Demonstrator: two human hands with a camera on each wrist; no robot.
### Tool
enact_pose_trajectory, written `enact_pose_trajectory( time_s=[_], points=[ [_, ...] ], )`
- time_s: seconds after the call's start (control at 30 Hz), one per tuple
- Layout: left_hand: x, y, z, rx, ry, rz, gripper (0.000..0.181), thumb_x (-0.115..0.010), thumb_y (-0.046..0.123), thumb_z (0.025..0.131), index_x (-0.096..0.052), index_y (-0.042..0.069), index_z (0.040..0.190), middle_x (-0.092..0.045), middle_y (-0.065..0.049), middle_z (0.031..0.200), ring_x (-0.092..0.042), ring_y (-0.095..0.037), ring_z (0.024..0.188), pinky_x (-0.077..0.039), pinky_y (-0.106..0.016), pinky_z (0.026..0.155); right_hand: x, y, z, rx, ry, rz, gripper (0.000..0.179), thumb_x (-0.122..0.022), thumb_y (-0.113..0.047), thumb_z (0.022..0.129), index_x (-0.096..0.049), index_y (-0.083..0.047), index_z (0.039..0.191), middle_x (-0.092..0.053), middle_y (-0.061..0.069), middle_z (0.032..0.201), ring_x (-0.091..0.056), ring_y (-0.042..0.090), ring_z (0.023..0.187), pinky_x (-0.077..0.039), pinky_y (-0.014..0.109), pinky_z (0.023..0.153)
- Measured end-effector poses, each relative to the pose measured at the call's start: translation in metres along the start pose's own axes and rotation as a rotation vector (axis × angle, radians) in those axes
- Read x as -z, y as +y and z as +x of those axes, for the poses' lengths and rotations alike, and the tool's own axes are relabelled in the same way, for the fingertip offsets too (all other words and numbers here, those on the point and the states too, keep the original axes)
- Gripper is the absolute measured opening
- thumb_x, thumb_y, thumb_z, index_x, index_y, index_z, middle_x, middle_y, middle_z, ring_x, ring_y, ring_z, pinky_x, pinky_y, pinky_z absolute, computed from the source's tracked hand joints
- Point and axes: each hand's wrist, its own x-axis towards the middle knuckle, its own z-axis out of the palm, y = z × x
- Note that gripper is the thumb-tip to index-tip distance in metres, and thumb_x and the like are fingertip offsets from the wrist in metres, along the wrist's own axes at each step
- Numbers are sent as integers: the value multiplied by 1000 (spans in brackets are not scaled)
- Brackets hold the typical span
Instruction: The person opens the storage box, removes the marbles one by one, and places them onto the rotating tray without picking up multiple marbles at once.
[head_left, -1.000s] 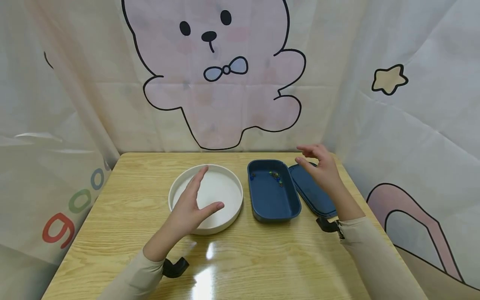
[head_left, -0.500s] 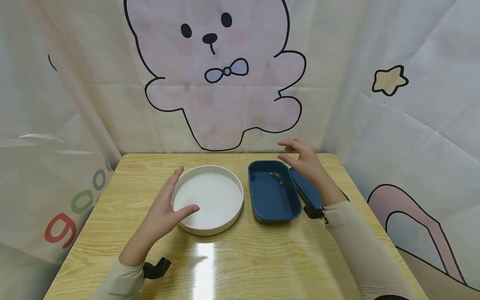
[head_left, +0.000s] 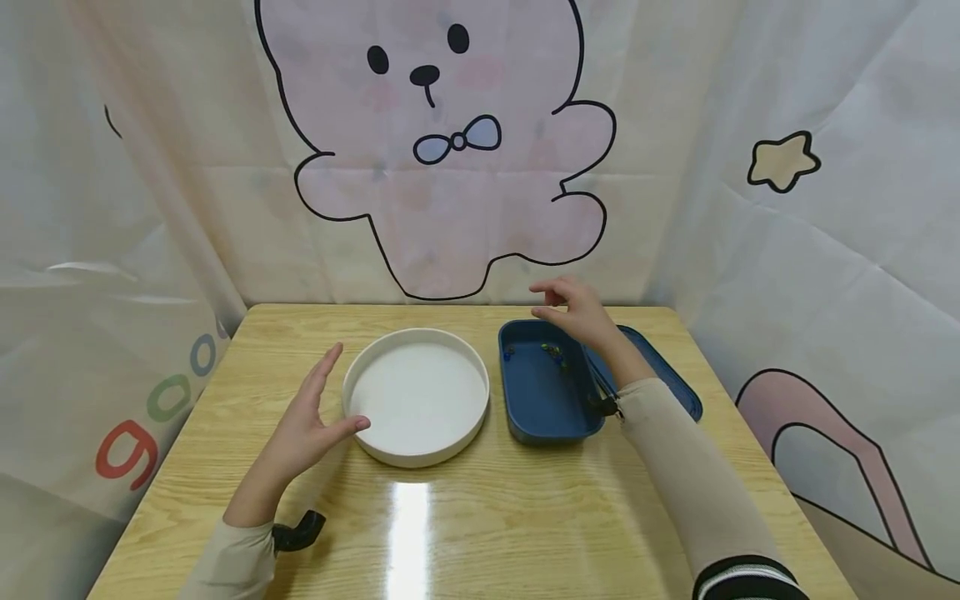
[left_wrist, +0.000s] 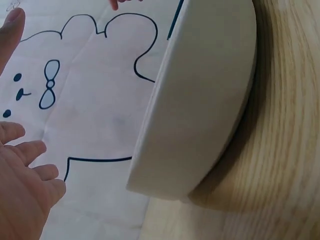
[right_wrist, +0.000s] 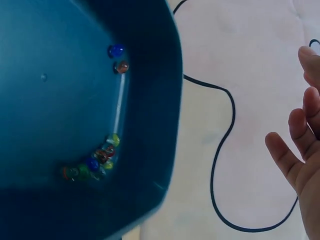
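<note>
Several glass marbles (right_wrist: 102,155) lie along one end of a blue rectangular box (head_left: 543,408), in blue, red, yellow and green tones. Over the box's far right corner hovers my right hand (head_left: 577,310), fingers relaxed and nothing held. To the left of a round white dish (head_left: 420,400) is my left hand (head_left: 303,429), its thumb and fingers spread apart and its palm bare. The left thumb overlaps the dish's rim in the head view. In the left wrist view the dish's outer wall (left_wrist: 200,100) fills the middle, beside the hand's fingers (left_wrist: 32,152).
A blue lid (head_left: 663,367) lies on the wooden table (head_left: 487,517) to the right of the box, partly hidden by my right forearm. A curtain (head_left: 465,208) with a printed bear hangs behind the table's far edge, and curtains close off both sides.
My right hand has moved left, from above the lid to over the box's far corner. My left hand has drawn back left, from over the white dish to its left side.
</note>
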Motion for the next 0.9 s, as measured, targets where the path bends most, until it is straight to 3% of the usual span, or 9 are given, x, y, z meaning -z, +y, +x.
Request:
enact_pose_trajectory(
  time_s=[0.33, 0.63, 0.73, 0.9],
  points=[
    [0, -24, -1, 8, -8, -40, 115, -89, 14, 81, -14, 44, 163, -12, -3, 173, -9, -43, 157, -17, -79, 114, -22, 18, 18, -38, -112, 19, 33, -75, -19, 96, -71, -13, 128, -48, 6, 88, -44, 23, 82, -38, 37, 73],
    [-7, -45, -9, 54, -11, -102, 114, -87, 11, 82, -13, 42, 163, -8, -5, 173, -9, -54, 153, -15, -78, 115, -46, 41, 18, -138, -211, 57, 29, -75, -20, 96, -73, -12, 125, -49, 6, 83, -45, 24, 77, -39, 35, 68],
    [-10, -52, -10, 54, -9, -153, 114, -87, 8, 82, -13, 38, 164, -6, -5, 173, -6, -56, 152, -13, -74, 118, -53, 47, 15, -190, -237, 74, 28, -75, -21, 96, -73, -14, 123, -46, 3, 78, -44, 23, 72, -39, 34, 65],
    [-13, -58, -11, 69, -27, -201, 117, -87, 6, 81, -10, 27, 167, -3, -9, 173, -2, -54, 154, -10, -71, 120, -60, 55, 14, -209, -263, 85, 25, -76, -19, 95, -74, -16, 120, -39, 2, 68, -41, 22, 62, -40, 32, 63]
  ],
)
